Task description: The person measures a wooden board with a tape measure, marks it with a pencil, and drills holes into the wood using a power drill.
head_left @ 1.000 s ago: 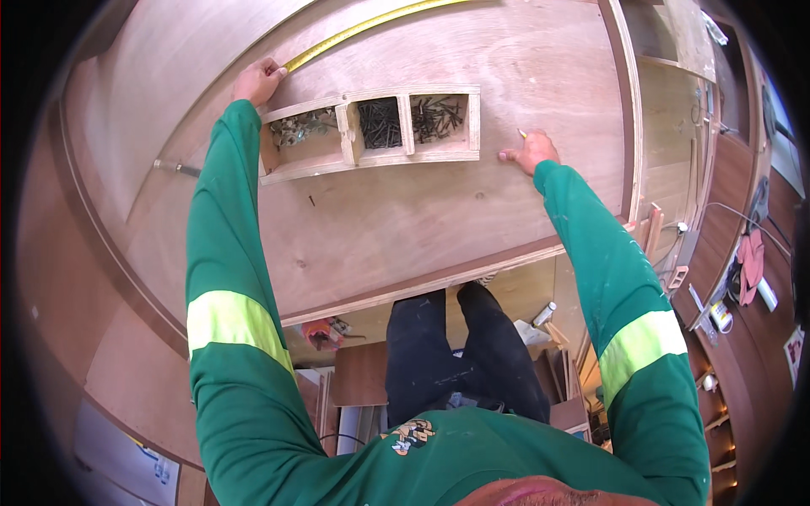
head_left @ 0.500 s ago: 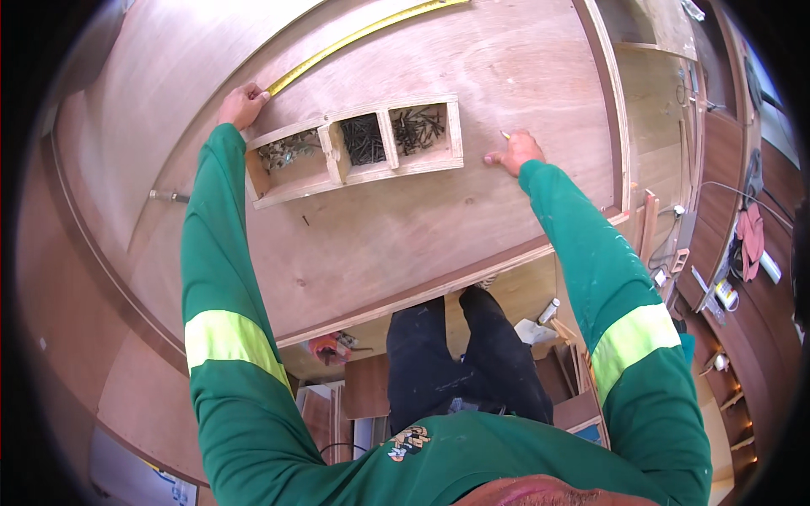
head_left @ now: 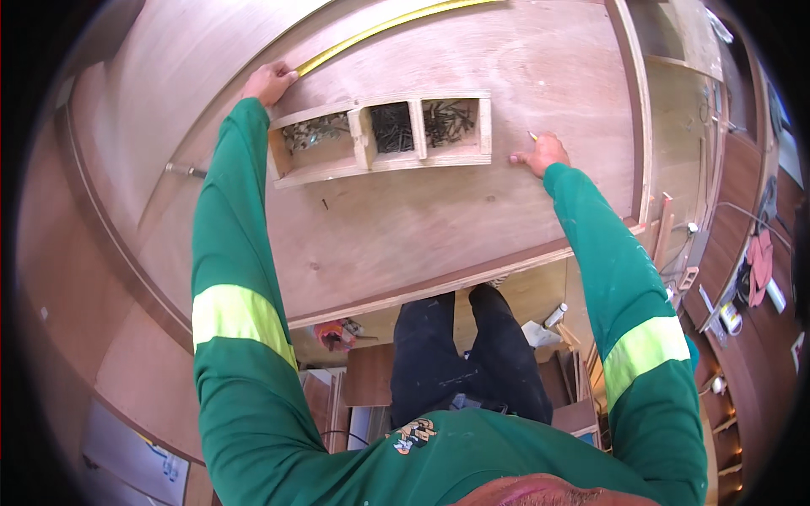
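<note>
On a large framed plywood panel [head_left: 405, 211], my left hand [head_left: 270, 83] pinches the near end of a yellow tape measure [head_left: 371, 32]. The extended blade curves across the panel toward the far side. Beneath that hand lies a wooden three-compartment box [head_left: 384, 167], with dark nails or screws in two compartments and mixed small fasteners in the left one. To the right of the box, my right hand [head_left: 547, 155] rests on the panel, thumb stuck out. A thin pencil [head_left: 532, 136] pokes out from its curled fingers; most of it is hidden.
A hammer-like tool [head_left: 186, 170] lies left of my left sleeve, its far part covered. One loose nail [head_left: 325, 204] is below the box. A raised wooden rim [head_left: 634, 110] edges the panel on the right. Offcuts and a white tube [head_left: 555, 315] sit below the near edge.
The whole view has shifted, so the panel and box appear further right and slightly higher. Both hands keep nearly the same places relative to the box and tape measure.
</note>
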Tool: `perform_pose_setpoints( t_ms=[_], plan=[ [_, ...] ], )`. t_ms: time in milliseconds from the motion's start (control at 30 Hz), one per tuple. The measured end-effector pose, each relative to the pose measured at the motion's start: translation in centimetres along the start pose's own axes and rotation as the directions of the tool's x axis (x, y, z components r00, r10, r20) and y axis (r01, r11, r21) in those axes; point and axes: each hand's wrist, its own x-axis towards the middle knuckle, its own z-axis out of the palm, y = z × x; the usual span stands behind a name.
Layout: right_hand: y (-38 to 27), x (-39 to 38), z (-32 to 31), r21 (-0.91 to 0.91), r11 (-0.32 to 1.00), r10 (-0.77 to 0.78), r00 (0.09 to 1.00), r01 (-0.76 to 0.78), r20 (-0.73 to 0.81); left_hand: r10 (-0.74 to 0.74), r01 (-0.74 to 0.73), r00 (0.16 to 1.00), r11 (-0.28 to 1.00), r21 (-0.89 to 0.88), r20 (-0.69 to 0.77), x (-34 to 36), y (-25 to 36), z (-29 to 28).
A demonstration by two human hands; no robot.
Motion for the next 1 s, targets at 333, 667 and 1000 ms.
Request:
perform_pose_setpoints(
  t_ms=[333, 667, 1000],
  plan=[
    [0.0, 0.5, 0.2, -0.118, 0.991, -0.060, 0.998, 0.063, 0.023, -0.064, 0.066, 0.997, 0.996, 0.052, -0.032, 0.6, -0.8, 0.5],
    [0.8, 0.6, 0.7, -0.027, 0.999, -0.020, 0.999, 0.021, 0.045, 0.174, -0.183, 0.979, 0.980, -0.082, -0.107, 0.3, -1.8, 1.1],
    [0.4, 0.3, 0.3, 0.058, 0.995, 0.084, 0.996, -0.086, 0.030, 0.282, -0.300, 0.947, 0.948, -0.108, -0.153, 2.3, 19.7, -4.6]
  ],
)
